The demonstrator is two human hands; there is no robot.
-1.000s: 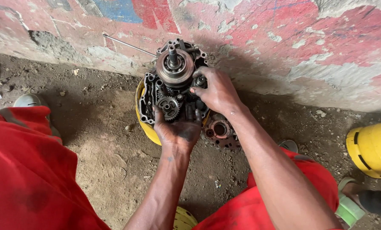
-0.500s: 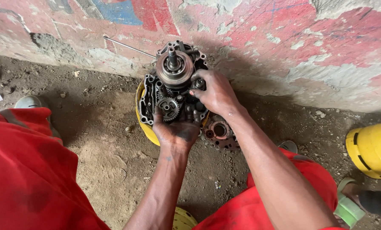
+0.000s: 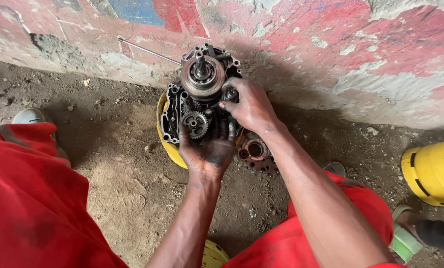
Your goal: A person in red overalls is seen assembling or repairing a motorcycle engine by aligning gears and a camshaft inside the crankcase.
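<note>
A greasy open engine case (image 3: 175,106) with gears and a round clutch drum (image 3: 202,77) rests on a yellow bowl (image 3: 170,149) on the dirt, close to a painted wall. My left hand (image 3: 207,149), palm up and oily, grips the lower part of the case, its thumb by a small gear (image 3: 194,123). My right hand (image 3: 252,106) rests on the right side of the case, its fingertips pinching a small shaft part (image 3: 229,94). Behind my right wrist lies a round metal cover (image 3: 256,151).
A thin metal rod (image 3: 147,50) leans along the peeling red and blue wall (image 3: 331,54). A yellow container (image 3: 433,171) stands at the right, near a sandalled foot (image 3: 420,233). My red-clothed knees (image 3: 33,198) flank the dirt ground. A yellow object (image 3: 214,254) sits at the bottom edge.
Both hands have stayed on the engine case. The right fingers shifted slightly on the small shaft part.
</note>
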